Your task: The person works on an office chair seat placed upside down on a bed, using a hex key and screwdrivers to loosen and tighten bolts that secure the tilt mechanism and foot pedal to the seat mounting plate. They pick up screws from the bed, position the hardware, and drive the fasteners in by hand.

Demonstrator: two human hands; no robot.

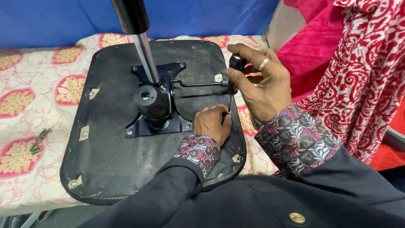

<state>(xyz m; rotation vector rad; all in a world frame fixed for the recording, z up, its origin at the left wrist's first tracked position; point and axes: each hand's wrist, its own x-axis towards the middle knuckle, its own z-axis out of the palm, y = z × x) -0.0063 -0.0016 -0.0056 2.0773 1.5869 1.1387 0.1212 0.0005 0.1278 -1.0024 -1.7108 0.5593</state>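
An upturned black chair seat point(105, 147) lies on a patterned cloth, with a black metal mechanism plate point(157, 101) and a gas-lift column point(141, 40) rising from it. My right hand point(261, 84) grips the dark handle of a screwdriver point(235, 63) that points down at the seat's right edge. My left hand point(213, 123) is closed around the screwdriver's shaft near its tip, resting on the seat just right of the plate. A thin lever rod point(198, 84) runs from the mechanism toward my right hand.
Several loose screws point(39, 141) lie on the floral cloth point(29, 97) left of the seat. Red and white patterned fabric point(367, 76) hangs at the right. A blue wall point(55, 19) is behind. Metal mounting tabs point(83, 133) sit at the seat's corners.
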